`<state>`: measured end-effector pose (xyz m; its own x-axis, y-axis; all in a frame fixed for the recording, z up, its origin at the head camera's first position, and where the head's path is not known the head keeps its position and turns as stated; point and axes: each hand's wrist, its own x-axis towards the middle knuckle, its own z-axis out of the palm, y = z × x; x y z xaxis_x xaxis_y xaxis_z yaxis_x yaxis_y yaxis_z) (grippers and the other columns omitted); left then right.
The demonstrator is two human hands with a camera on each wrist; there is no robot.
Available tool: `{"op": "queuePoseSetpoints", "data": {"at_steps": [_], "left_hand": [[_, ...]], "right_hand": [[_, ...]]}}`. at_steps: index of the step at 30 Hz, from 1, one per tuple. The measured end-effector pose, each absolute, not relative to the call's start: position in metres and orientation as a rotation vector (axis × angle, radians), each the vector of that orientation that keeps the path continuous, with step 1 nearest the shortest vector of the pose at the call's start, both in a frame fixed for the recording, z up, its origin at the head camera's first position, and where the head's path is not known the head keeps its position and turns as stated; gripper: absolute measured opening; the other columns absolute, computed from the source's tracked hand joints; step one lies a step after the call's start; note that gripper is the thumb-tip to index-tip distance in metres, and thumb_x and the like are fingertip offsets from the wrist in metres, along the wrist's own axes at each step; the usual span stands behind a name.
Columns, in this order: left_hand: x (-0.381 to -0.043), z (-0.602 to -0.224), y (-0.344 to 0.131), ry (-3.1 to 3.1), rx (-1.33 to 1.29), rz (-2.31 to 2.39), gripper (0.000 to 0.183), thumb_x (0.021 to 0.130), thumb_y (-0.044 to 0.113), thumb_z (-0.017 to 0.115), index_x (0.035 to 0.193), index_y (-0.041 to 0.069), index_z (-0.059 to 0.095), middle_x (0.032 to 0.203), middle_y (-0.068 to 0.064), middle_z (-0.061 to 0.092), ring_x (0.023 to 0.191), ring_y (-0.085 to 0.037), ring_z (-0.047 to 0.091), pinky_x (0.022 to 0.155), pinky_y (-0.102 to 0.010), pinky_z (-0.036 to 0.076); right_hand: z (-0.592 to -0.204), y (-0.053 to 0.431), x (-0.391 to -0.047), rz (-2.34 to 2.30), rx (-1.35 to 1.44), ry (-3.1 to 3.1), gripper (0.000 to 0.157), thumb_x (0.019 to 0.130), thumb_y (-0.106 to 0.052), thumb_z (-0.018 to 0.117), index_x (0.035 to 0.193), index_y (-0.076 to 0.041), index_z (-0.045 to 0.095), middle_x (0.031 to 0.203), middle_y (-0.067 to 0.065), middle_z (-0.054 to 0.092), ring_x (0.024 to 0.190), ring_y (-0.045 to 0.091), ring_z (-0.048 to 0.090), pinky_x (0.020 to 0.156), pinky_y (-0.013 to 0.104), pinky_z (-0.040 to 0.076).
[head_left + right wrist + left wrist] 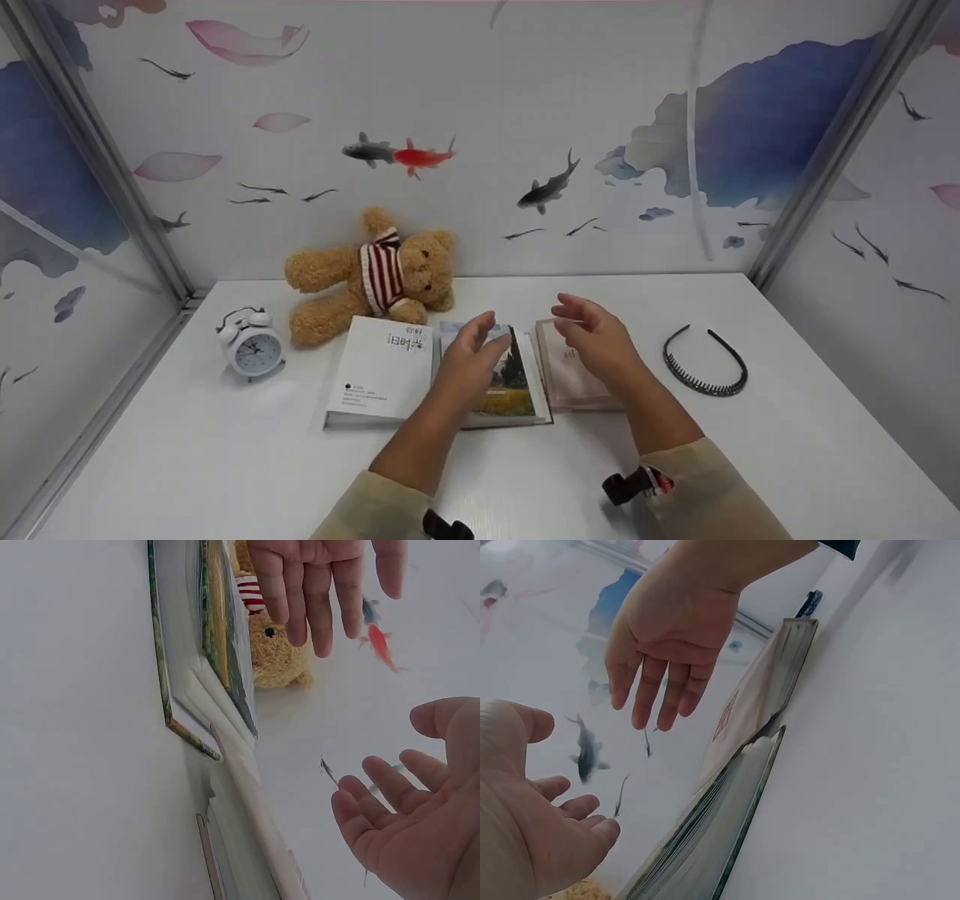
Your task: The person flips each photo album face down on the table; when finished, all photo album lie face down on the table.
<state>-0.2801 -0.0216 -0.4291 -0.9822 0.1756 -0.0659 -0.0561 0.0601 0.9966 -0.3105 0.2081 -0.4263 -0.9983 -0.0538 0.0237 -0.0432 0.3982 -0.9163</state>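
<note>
Both hands hover over a row of books, palms turned toward each other, fingers relaxed and holding nothing. My left hand (469,364) is above the middle book (506,401), which has a landscape picture on its cover and is partly hidden by the hand. Over the pale pink book (559,367) on the right is my right hand (596,341), its fingers slightly bent. A thick white book (382,375) lies at the left of the row. The left wrist view shows the pink book's edge (799,645) overlapping the middle book's pages (705,832).
Behind the white book, a teddy bear (382,274) in a striped sweater lies on its side against the wall. A white alarm clock (253,346) stands at the left. On the right lies a black headband (705,367). Printed panels enclose the white table (225,465).
</note>
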Motion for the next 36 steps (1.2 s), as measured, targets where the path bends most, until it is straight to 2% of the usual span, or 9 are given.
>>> {"op": "queuePoseSetpoints", "data": {"at_steps": [5, 9, 17, 25, 31, 36], "left_hand": [[-0.279, -0.427, -0.050, 2.241, 0.076, 2.036, 0.064, 0.108, 0.041, 0.061, 0.166, 0.025, 0.039, 0.175, 0.003, 0.037, 0.167, -0.024, 0.027, 0.134, -0.051, 0.031], [-0.281, -0.426, -0.069, 2.295, -0.026, 2.024, 0.064, 0.108, 0.042, 0.061, 0.166, 0.027, 0.039, 0.175, 0.004, 0.037, 0.167, -0.024, 0.026, 0.133, -0.054, 0.031], [-0.286, -0.430, -0.080, 2.267, -0.079, 1.998, 0.071, 0.108, 0.041, 0.061, 0.169, 0.020, 0.032, 0.178, -0.003, 0.031, 0.169, -0.028, 0.021, 0.135, -0.054, 0.026], [-0.288, -0.441, -0.080, 2.263, -0.125, 1.931, 0.072, 0.107, 0.045, 0.060, 0.169, 0.021, 0.034, 0.179, -0.005, 0.029, 0.168, -0.030, 0.023, 0.135, -0.055, 0.025], [-0.289, -0.451, -0.081, 2.223, -0.165, 1.907, 0.075, 0.107, 0.046, 0.060, 0.170, 0.019, 0.030, 0.179, -0.007, 0.027, 0.167, -0.033, 0.026, 0.134, -0.059, 0.025], [-0.289, -0.453, -0.081, 2.179, -0.155, 1.908, 0.074, 0.108, 0.042, 0.058, 0.171, 0.015, 0.029, 0.179, -0.009, 0.026, 0.168, -0.032, 0.023, 0.136, -0.057, 0.022]], "right_hand": [[-0.420, 0.200, -0.312, -1.644, -0.035, 2.641, 0.049, 0.108, -0.037, 0.063, 0.156, -0.031, 0.055, 0.150, -0.003, 0.066, 0.135, 0.022, 0.066, 0.108, 0.041, 0.060], [-0.417, 0.199, -0.315, -1.647, -0.006, 2.612, 0.049, 0.108, -0.039, 0.062, 0.157, -0.032, 0.054, 0.151, -0.004, 0.066, 0.134, 0.021, 0.066, 0.108, 0.040, 0.059], [-0.427, 0.204, -0.314, -1.692, 0.038, 2.592, 0.045, 0.108, -0.037, 0.064, 0.152, -0.031, 0.059, 0.145, -0.003, 0.070, 0.129, 0.020, 0.069, 0.102, 0.036, 0.062], [-0.443, 0.196, -0.315, -1.878, -0.037, 2.346, 0.051, 0.108, -0.030, 0.063, 0.157, -0.018, 0.053, 0.158, 0.011, 0.059, 0.140, 0.031, 0.061, 0.115, 0.046, 0.056], [-0.453, 0.185, -0.315, -1.862, 0.001, 2.311, 0.048, 0.108, -0.028, 0.063, 0.155, -0.020, 0.056, 0.160, 0.008, 0.057, 0.146, 0.030, 0.058, 0.118, 0.051, 0.053], [-0.456, 0.177, -0.312, -1.776, -0.013, 2.333, 0.049, 0.108, -0.030, 0.064, 0.156, -0.022, 0.056, 0.161, 0.006, 0.056, 0.149, 0.032, 0.056, 0.120, 0.053, 0.050]]}}
